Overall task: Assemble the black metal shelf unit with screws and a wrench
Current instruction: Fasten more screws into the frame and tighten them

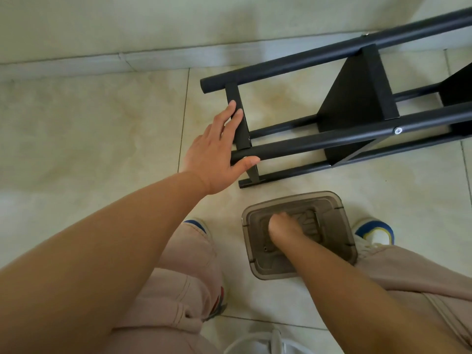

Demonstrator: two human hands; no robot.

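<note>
The black metal shelf unit [339, 118] was laid on its side on the tiled floor [102, 139], close to the wall [127, 21] and its skirting. Its long axis ran from lower left to upper right, the tubular legs pointing with their free ends toward the lower left and passing out of view at the upper right. Flat black shelf panels were seen standing on edge between the tubes, and a silver screw head [398, 130] was visible on the nearer upper tube.

The left hand [217, 152] was held flat against the end of the unit, fingers straight and spread, fingertips resting on the short end crosspiece and the thumb lying along the tube end; nothing was gripped.

The right hand [283, 227] was reached down into a translucent brown plastic container [339, 208] standing on the floor just below the unit's end, between the person's shoes. Its fingers were curled downward inside, but whether anything was grasped could not be told.
</note>
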